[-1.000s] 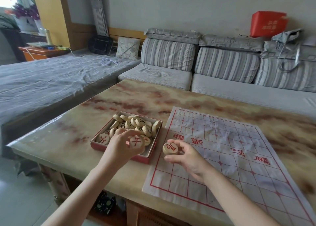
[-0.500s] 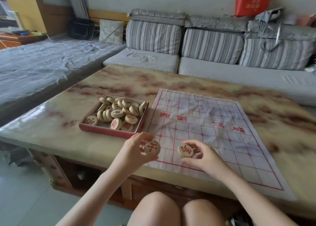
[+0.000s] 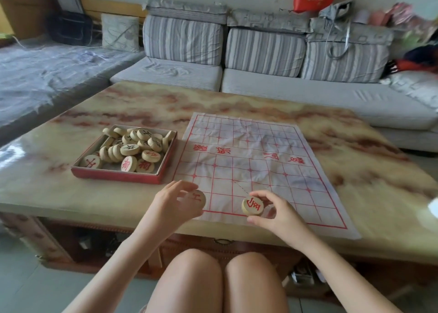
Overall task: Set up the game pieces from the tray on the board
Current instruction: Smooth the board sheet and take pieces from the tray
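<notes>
Over on the left, a red tray (image 3: 113,174) is still piled with wooden discs (image 3: 132,146), loose and heaped. One red-marked disc (image 3: 198,197) is pinched in the left hand (image 3: 173,203) at the board (image 3: 256,168)'s near edge, another disc (image 3: 253,206) in the right hand (image 3: 277,214). They're probably light, hard and smooth, so best gripped by the rim. The thin creased board could get dragged easily.

Head-worn camera looks forward and down, close over table (image 3: 71,194) (single view).
</notes>
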A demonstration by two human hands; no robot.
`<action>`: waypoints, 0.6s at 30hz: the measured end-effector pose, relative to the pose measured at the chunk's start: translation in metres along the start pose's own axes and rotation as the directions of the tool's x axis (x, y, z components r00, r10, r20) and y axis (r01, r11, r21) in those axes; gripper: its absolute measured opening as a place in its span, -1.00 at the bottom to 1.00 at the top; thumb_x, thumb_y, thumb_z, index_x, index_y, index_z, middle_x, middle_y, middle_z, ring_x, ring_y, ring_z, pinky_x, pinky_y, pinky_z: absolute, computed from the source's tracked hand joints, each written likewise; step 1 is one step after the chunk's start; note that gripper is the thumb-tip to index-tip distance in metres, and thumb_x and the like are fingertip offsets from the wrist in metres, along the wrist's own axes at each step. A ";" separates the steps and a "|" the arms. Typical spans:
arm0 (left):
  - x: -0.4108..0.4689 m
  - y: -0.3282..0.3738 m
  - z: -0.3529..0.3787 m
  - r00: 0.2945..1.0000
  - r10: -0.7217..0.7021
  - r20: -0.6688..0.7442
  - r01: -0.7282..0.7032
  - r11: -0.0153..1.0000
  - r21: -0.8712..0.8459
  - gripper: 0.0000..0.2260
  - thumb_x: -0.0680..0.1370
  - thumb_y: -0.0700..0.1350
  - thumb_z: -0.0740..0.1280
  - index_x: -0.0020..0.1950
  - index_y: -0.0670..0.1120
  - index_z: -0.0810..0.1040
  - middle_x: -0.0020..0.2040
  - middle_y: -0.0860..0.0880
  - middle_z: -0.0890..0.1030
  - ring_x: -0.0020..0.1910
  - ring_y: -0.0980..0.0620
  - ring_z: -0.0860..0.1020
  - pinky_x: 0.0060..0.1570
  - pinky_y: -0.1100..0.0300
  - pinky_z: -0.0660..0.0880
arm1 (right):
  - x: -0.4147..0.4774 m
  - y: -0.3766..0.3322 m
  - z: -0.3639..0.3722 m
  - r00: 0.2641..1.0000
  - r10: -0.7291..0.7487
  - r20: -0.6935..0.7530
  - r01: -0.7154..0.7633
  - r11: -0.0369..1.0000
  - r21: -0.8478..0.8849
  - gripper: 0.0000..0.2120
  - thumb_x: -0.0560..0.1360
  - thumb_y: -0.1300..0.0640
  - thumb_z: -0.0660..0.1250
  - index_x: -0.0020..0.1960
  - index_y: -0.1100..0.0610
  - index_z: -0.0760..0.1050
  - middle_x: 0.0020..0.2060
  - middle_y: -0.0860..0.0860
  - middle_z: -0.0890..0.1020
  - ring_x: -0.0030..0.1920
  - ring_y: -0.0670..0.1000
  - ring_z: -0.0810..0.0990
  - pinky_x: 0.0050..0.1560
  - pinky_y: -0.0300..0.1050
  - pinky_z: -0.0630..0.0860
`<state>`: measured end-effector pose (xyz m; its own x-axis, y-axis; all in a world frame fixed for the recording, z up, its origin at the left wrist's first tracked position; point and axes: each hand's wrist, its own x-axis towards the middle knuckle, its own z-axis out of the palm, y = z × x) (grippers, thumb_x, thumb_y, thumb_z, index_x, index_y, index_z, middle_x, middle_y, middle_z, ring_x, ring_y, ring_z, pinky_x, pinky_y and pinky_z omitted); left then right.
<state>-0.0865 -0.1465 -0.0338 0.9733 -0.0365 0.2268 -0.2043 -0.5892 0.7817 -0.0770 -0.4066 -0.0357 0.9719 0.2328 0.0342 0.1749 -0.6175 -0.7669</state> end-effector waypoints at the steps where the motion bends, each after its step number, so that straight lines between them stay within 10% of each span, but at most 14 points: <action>1: 0.002 0.005 0.007 1.000 0.007 0.017 -0.007 1.000 -0.006 -0.59 0.27 -0.17 0.54 0.07 -0.02 0.54 0.01 0.05 0.56 -0.06 0.16 0.56 -0.18 0.49 0.50 | -0.004 0.007 -0.005 1.000 0.021 -0.022 -0.021 1.000 0.008 -0.55 0.35 0.05 0.49 0.18 -0.12 0.43 0.06 -0.19 0.53 0.08 -0.24 0.46 -0.09 -0.40 0.38; 18: 0.010 0.065 0.105 0.968 0.147 0.205 -0.140 0.989 -0.048 -0.59 0.31 -0.08 0.51 0.12 0.01 0.52 0.07 0.05 0.52 -0.03 0.12 0.54 -0.10 0.36 0.53 | -0.061 0.098 -0.081 0.924 0.171 -0.342 -0.198 0.979 -0.046 -0.55 0.33 0.12 0.50 0.17 -0.09 0.46 -0.03 -0.14 0.49 0.14 0.01 0.40 0.13 -0.08 0.41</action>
<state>-0.0788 -0.2692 -0.0418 0.9331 -0.2879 0.2153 -0.3437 -0.5390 0.7690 -0.1066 -0.5423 -0.0606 0.9819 -0.1473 0.1194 -0.0142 -0.6852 -0.7282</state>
